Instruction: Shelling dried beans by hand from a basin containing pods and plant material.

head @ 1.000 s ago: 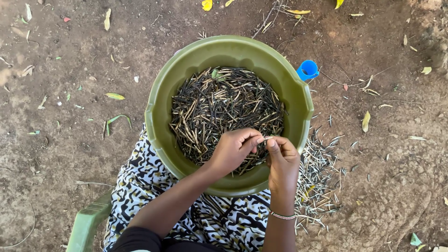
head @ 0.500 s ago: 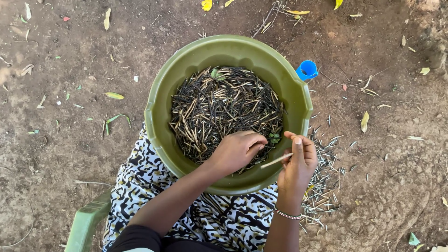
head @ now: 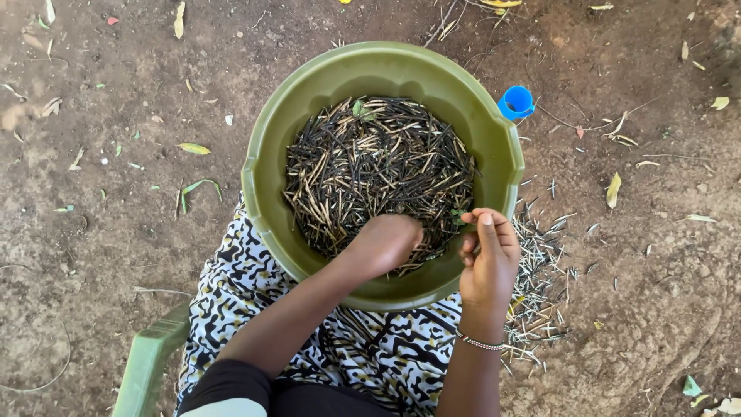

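- The pods (head: 378,174) lie heaped in the green basin (head: 266,177) on the person's lap.
- The left hand (head: 384,241) is buried among them at the near side, fingers curled; what it grips I cannot tell.
- The right hand (head: 488,259) hovers at the near right rim, fingers loosely bent, seemingly empty.
- The pods look dry, light, stiff and brittle; best pinched singly near an end.
- Split husks (head: 532,286) litter the ground on the right.

soft, even daylight with faint shadows, no glare; sharp overall, slight motion blur on the left hand (head: 384,243)
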